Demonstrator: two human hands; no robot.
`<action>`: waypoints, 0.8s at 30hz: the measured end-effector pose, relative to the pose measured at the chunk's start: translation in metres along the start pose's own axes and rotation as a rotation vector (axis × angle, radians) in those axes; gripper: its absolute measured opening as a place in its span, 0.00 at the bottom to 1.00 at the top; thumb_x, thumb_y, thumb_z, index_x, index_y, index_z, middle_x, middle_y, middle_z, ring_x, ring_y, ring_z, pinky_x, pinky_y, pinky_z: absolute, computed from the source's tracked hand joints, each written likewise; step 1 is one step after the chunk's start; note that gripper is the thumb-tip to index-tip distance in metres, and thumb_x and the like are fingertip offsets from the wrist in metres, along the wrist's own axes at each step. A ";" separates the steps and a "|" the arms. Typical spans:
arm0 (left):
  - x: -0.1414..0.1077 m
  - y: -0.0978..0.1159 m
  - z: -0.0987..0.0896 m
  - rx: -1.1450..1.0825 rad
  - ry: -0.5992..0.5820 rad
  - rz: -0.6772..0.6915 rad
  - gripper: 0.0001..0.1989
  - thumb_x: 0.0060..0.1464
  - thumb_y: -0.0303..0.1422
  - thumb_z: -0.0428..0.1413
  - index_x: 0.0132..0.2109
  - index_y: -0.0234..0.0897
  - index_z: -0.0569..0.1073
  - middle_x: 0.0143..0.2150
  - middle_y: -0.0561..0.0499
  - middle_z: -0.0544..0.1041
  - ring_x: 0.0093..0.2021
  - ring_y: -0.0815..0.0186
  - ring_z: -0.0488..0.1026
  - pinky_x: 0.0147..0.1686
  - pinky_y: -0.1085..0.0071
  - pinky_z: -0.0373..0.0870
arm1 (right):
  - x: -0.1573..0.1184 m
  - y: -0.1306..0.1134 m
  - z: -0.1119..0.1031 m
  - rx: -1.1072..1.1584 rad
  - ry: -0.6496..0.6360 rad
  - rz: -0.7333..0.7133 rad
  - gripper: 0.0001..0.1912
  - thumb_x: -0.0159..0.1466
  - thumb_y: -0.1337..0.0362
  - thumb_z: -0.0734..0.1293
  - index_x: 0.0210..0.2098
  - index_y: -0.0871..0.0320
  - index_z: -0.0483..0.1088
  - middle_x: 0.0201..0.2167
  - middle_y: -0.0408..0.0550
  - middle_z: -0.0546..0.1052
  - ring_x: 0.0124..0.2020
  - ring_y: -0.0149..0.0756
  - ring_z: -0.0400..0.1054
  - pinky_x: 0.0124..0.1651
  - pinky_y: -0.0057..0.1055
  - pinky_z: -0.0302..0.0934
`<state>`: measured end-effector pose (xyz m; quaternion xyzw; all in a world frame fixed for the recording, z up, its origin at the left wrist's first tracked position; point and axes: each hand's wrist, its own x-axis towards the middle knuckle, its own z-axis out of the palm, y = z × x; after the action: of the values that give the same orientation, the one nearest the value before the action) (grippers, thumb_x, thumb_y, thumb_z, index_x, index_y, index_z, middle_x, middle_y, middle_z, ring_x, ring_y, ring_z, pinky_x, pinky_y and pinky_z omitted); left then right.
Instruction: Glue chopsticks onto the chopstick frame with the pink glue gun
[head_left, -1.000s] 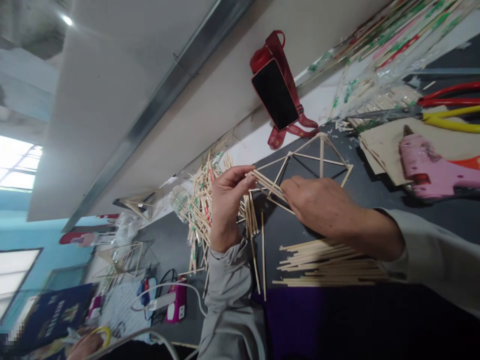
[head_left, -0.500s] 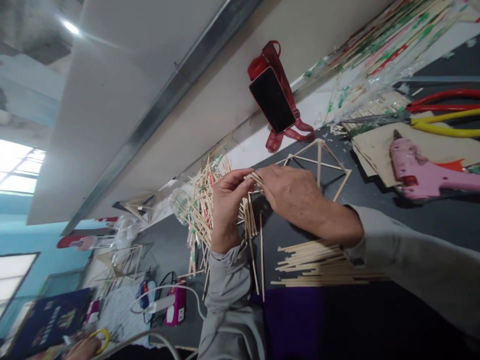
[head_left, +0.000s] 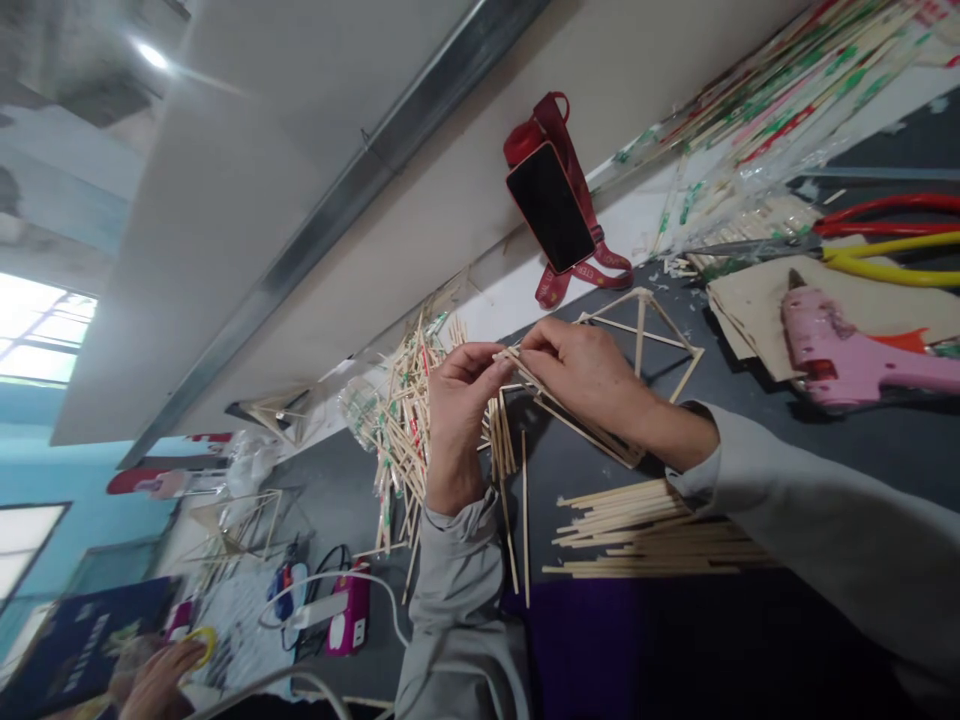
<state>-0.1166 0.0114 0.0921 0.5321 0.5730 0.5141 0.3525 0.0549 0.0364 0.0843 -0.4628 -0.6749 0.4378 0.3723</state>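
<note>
My left hand (head_left: 459, 425) pinches the joined ends of a few thin wooden sticks (head_left: 583, 428) between thumb and fingers. Close beside it, my right hand (head_left: 592, 370) has its fingers closed on the same sticks, whose lengths slant down to the right under the palm. Just behind the right hand stands a stick frame (head_left: 640, 335) with triangular sides, partly hidden by that hand. Below my hands lies a row of loose sticks (head_left: 622, 515). Left of my left hand is a heaped pile of sticks (head_left: 405, 420), some in clear wrapping.
A pink glue gun (head_left: 832, 345) rests on cardboard (head_left: 739, 290) at right, near red- and yellow-handled pliers (head_left: 885, 262). A phone (head_left: 551, 208) leans on a red bottle (head_left: 523, 143). At left are a pink power strip (head_left: 349, 612), cables and another person's hand (head_left: 161, 680) with a yellow ring-shaped thing.
My right hand has turned and its fingers are drawn back, so more of the sticks' length shows beneath it. The other person's hand has shifted a little.
</note>
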 end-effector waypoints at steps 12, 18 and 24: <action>0.000 -0.002 0.003 0.020 0.040 0.018 0.09 0.45 0.33 0.72 0.35 0.39 0.83 0.30 0.51 0.81 0.28 0.71 0.75 0.32 0.75 0.75 | 0.013 0.014 0.006 0.282 0.048 -0.044 0.10 0.63 0.62 0.65 0.36 0.57 0.79 0.33 0.44 0.80 0.35 0.32 0.70 0.40 0.30 0.58; 0.000 -0.003 0.003 0.040 0.052 0.007 0.08 0.45 0.32 0.71 0.36 0.40 0.84 0.32 0.51 0.82 0.30 0.70 0.77 0.32 0.74 0.75 | 0.019 0.011 0.004 0.217 -0.013 -0.043 0.13 0.64 0.64 0.64 0.27 0.59 0.78 0.24 0.43 0.75 0.30 0.30 0.65 0.35 0.29 0.54; -0.001 -0.004 0.004 0.011 0.050 -0.001 0.08 0.45 0.32 0.71 0.36 0.41 0.84 0.32 0.51 0.83 0.31 0.70 0.78 0.35 0.73 0.76 | 0.023 0.011 0.000 0.203 -0.042 -0.084 0.12 0.64 0.66 0.64 0.31 0.59 0.80 0.29 0.45 0.79 0.33 0.31 0.68 0.38 0.30 0.56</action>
<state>-0.1138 0.0117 0.0877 0.5209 0.5846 0.5240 0.3352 0.0508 0.0603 0.0763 -0.3845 -0.6536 0.4977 0.4211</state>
